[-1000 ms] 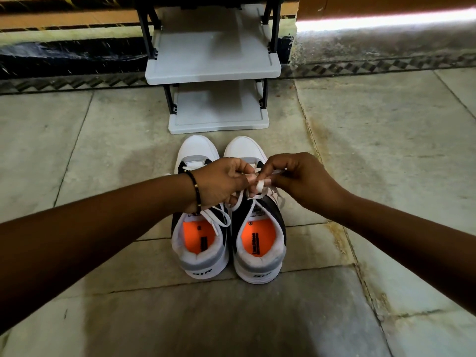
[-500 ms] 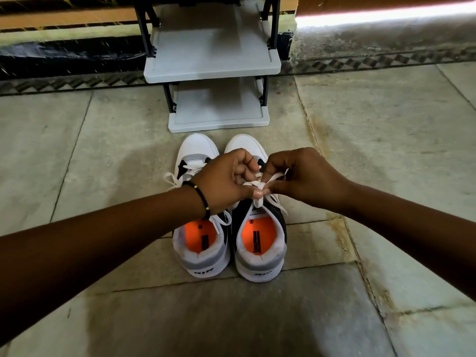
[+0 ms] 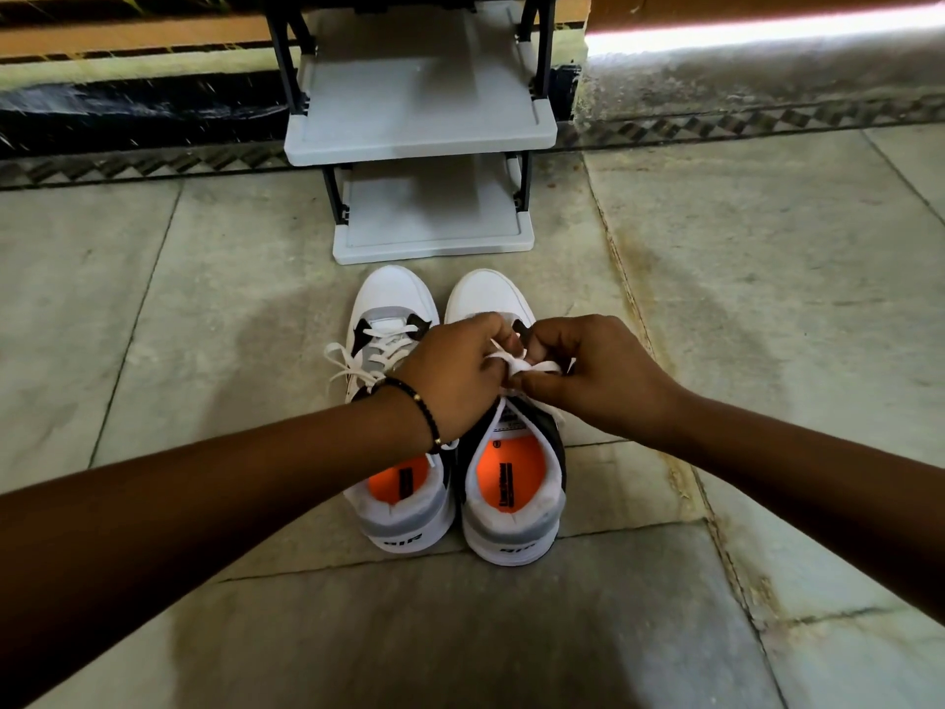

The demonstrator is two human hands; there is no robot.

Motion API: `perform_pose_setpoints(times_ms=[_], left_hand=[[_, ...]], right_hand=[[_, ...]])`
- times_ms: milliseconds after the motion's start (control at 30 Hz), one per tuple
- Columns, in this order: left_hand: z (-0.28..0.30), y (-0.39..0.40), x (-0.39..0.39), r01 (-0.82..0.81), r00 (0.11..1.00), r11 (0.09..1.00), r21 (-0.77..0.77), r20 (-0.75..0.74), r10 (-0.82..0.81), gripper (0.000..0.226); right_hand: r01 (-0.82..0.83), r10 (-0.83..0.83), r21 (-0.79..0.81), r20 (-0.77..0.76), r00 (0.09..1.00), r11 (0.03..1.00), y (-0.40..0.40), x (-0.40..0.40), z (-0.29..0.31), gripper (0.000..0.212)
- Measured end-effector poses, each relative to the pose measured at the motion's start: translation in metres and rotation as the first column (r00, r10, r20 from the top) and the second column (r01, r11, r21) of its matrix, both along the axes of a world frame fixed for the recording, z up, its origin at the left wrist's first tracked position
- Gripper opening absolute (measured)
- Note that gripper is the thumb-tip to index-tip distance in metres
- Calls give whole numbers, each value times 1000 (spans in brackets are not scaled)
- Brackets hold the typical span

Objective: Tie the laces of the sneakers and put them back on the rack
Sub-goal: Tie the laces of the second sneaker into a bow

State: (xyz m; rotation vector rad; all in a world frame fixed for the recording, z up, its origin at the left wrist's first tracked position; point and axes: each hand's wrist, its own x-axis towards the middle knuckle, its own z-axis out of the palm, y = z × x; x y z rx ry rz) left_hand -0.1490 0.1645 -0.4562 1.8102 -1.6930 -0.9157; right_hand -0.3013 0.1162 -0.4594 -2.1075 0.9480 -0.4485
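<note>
Two white, grey and black sneakers with orange insoles stand side by side on the stone floor, toes pointing away from me. The left sneaker has a bow in its laces that spills out to its left side. Over the right sneaker both hands meet. My left hand, with a black bead bracelet at the wrist, pinches the white lace. My right hand pinches the same lace from the other side. The hands hide the right sneaker's lacing.
A grey plastic shoe rack with black posts stands just beyond the sneakers' toes, with two bare shelves in view. Behind it runs a wall base with a dark patterned border strip. Stone floor tiles spread to both sides.
Both hands have shifted slightly to the right and away from me over the right sneaker, still working its lace. The left sneaker's bow, earlier partly covered by my left hand, now shows.
</note>
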Motion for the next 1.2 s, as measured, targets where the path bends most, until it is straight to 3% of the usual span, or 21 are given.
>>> perform_pose_setpoints(times_ms=[133, 233, 300, 400, 567, 733, 800, 867, 933, 1067, 1200], left_hand=[[6, -2, -2, -3, 1000, 999, 53, -4, 3, 22], [14, -4, 2, -45, 970, 968, 246, -220, 101, 15], [18, -5, 5, -106, 902, 919, 381, -353, 250, 12], [18, -5, 8, -146, 810, 861, 488, -440, 387, 20], [20, -2, 9, -62, 872, 882, 467, -404, 276, 9], [24, -5, 13, -129, 882, 934, 334, -392, 262, 5], [20, -6, 16, -145, 931, 965, 218, -299, 208, 10], [16, -7, 22, -105, 992, 989, 101, -65, 112, 14], [11, -7, 29, -77, 988, 995, 60, 136, 68, 12], [0, -8, 37, -151, 940, 985, 86, 321, 117, 23], [-3, -9, 32, -141, 917, 989, 34, 382, 118, 18]], right_hand=[[15, -15, -32, 5, 1000, 999, -1, 1, 1, 13], [21, -23, -106, -17, 1000, 994, -1, 0, 2, 13], [15, -21, -151, -36, 999, 988, -1, 0, 4, 13], [0, -14, -205, -66, 998, 979, 2, 2, 6, 16], [-21, -2, -191, -118, 993, 981, 5, 5, 11, 13], [-106, 26, -292, -265, 964, 951, 6, 2, 19, 24], [-158, 22, -312, -398, 917, 937, 6, 1, 25, 27], [-204, 32, -259, -542, 840, 944, 6, 0, 35, 27], [-251, 77, -173, -659, 748, 953, 11, -1, 44, 25], [-327, 189, -14, -793, 579, 945, 23, -4, 54, 28], [-293, 323, 171, -716, 619, 941, 26, -5, 60, 16]])
